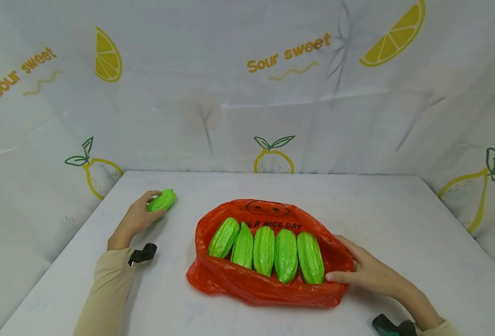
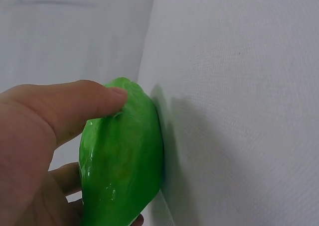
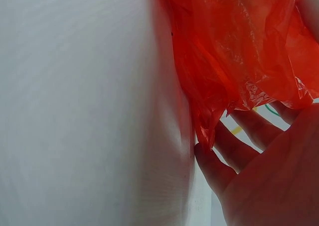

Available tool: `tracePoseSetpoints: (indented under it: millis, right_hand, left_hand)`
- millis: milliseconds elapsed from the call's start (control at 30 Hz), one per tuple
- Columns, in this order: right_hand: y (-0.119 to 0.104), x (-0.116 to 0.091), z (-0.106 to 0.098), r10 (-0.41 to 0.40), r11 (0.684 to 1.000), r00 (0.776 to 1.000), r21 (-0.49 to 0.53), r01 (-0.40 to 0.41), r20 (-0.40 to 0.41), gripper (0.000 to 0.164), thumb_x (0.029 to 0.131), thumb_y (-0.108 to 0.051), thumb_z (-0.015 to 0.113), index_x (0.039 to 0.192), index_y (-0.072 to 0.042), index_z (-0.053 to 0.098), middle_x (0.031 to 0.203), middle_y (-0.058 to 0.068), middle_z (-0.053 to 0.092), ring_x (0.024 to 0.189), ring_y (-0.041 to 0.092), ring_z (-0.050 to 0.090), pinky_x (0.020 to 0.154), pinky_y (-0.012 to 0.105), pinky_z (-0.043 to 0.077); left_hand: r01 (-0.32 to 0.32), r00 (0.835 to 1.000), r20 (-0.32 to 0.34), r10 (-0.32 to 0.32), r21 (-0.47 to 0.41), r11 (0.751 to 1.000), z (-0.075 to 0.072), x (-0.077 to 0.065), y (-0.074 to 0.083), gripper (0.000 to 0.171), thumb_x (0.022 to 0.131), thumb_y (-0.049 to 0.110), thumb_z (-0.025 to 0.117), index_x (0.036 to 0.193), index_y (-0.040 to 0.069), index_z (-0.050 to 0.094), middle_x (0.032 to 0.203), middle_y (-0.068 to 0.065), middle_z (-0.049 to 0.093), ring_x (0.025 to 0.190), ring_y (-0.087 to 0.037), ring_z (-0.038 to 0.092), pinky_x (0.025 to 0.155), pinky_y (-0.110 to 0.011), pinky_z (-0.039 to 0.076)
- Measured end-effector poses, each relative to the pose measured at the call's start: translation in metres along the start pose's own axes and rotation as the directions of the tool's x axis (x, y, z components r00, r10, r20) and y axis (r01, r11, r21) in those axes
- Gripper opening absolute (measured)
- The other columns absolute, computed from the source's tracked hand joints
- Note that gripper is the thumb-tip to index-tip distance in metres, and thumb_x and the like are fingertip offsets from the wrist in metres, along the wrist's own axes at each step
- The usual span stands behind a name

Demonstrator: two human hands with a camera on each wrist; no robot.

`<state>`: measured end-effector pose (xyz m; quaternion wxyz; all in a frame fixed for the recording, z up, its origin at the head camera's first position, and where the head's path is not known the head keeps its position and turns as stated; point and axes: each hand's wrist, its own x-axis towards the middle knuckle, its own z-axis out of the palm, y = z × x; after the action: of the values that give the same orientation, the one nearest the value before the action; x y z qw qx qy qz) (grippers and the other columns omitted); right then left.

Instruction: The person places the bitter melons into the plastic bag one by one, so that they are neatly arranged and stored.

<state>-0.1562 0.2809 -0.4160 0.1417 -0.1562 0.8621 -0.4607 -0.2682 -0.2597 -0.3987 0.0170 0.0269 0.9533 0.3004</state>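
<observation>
At the table's far left my left hand (image 1: 139, 215) grips a bright green bitter melon (image 1: 163, 200), glossy and ridged. In the left wrist view the thumb presses its top surface, other fingers reach round behind it, and it lies close against the white tabletop. My right hand (image 1: 371, 270) holds the right end of a red plastic bag (image 1: 247, 291). Its thumb lies at the front rim and its fingers spread along the bag's outer side in the right wrist view. Several more green melons (image 1: 264, 252) lie side by side in the wide-mouthed bag.
A white cloth covers the table (image 1: 398, 210). Behind it hangs a pale curtain (image 1: 188, 116) printed with lemons and lettering. Black wrist mounts (image 1: 144, 253) sit on both forearms, low over the table.
</observation>
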Motion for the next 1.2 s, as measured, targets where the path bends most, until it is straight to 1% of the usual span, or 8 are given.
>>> tracePoseSetpoints:
  millis: [133, 233, 467, 733, 933, 1200]
  right_hand:
    - [-0.001, 0.000, 0.000, 0.007, 1.000, 1.000, -0.003, -0.007, 0.000, 0.076, 0.086, -0.027, 0.075, 0.148, -0.007, 0.036, 0.141, 0.019, 0.051, 0.123, 0.034, 0.052, 0.088, 0.057, 0.055]
    - [-0.001, 0.000, 0.000, 0.012, 1.000, 1.000, -0.002, -0.012, 0.001, 0.077, 0.086, -0.027, 0.075, 0.148, -0.007, 0.035, 0.141, 0.020, 0.050, 0.124, 0.039, 0.050, 0.088, 0.057, 0.055]
    - [-0.001, 0.000, 0.001, 0.016, 1.000, 1.000, 0.005, -0.016, 0.002, 0.077, 0.086, -0.027, 0.075, 0.149, -0.007, 0.035, 0.142, 0.020, 0.050, 0.125, 0.039, 0.050, 0.087, 0.057, 0.055]
    - [-0.003, 0.000, 0.001, 0.021, 1.000, 1.000, 0.009, -0.021, -0.001, 0.076, 0.086, -0.027, 0.075, 0.148, -0.006, 0.036, 0.141, 0.020, 0.050, 0.124, 0.039, 0.050, 0.087, 0.057, 0.055]
    - [-0.003, -0.001, 0.000, 0.021, 1.000, 1.000, 0.005, -0.021, 0.003, 0.076, 0.087, -0.027, 0.074, 0.148, -0.007, 0.035, 0.141, 0.020, 0.050, 0.125, 0.039, 0.050, 0.088, 0.059, 0.054]
    - [-0.003, -0.001, 0.000, 0.006, 1.000, 1.000, -0.004, -0.006, -0.002, 0.075, 0.087, -0.027, 0.074, 0.148, -0.008, 0.036, 0.141, 0.019, 0.051, 0.123, 0.038, 0.051, 0.089, 0.059, 0.053]
  left_hand:
    - [0.001, 1.000, -0.011, -0.001, 0.000, 1.000, 0.001, -0.001, 0.002, 0.058, 0.096, 0.020, 0.062, 0.146, 0.003, 0.037, 0.145, -0.037, 0.041, 0.131, -0.052, 0.042, 0.105, -0.064, 0.037]
    - [-0.003, 1.000, -0.015, 0.003, 0.001, 1.000, 0.001, -0.001, 0.003, 0.059, 0.096, 0.019, 0.063, 0.146, 0.002, 0.037, 0.145, -0.038, 0.041, 0.132, -0.053, 0.041, 0.105, -0.065, 0.037]
    - [-0.027, 0.999, -0.036, 0.027, 0.001, 1.000, 0.000, 0.000, 0.003, 0.058, 0.096, 0.018, 0.062, 0.146, 0.003, 0.038, 0.144, -0.038, 0.042, 0.129, -0.052, 0.044, 0.103, -0.064, 0.040]
    - [-0.058, 0.996, -0.061, 0.057, -0.001, 0.998, -0.001, 0.000, 0.007, 0.058, 0.096, 0.018, 0.062, 0.147, 0.005, 0.039, 0.144, -0.035, 0.044, 0.124, -0.047, 0.048, 0.101, -0.061, 0.041]
    - [-0.080, 0.994, -0.075, 0.081, 0.009, 0.997, -0.003, -0.001, 0.016, 0.057, 0.096, 0.017, 0.064, 0.146, 0.006, 0.040, 0.143, -0.033, 0.046, 0.120, -0.043, 0.050, 0.099, -0.060, 0.042]
    - [-0.107, 0.990, -0.086, 0.108, 0.011, 0.994, -0.008, -0.005, 0.033, 0.058, 0.096, 0.018, 0.064, 0.147, 0.007, 0.040, 0.144, -0.030, 0.046, 0.117, -0.041, 0.050, 0.098, -0.059, 0.043]
